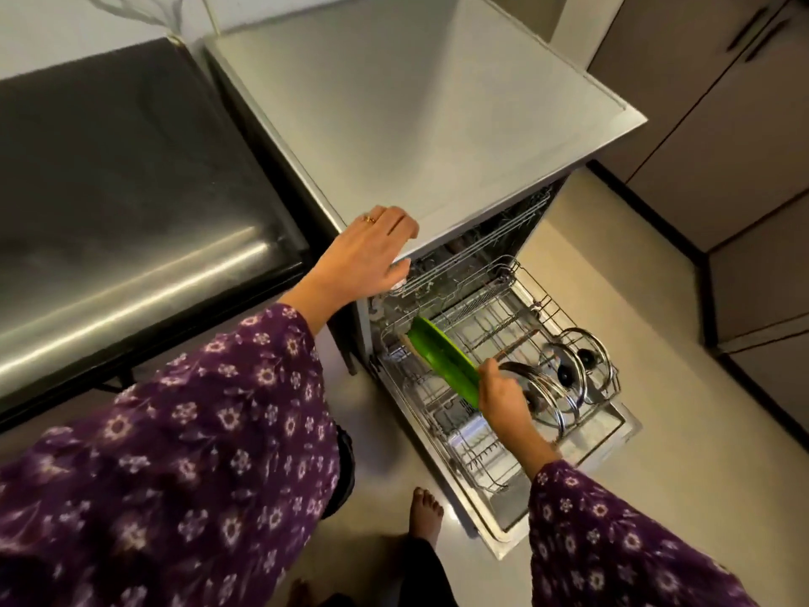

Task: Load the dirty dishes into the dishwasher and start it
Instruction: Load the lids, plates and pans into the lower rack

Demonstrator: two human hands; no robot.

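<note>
sleeves: purple, white floral print | left hand: gold ring | feet: bare

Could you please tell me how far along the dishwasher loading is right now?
Done: the dishwasher door is down, the lower rack pulled out, glass lids standing in it. In hand: the right hand holds a green plate on edge over the rack; the left hand rests on the dishwasher top. Left: seat the plate, slide the rack in, close the door, start it.
</note>
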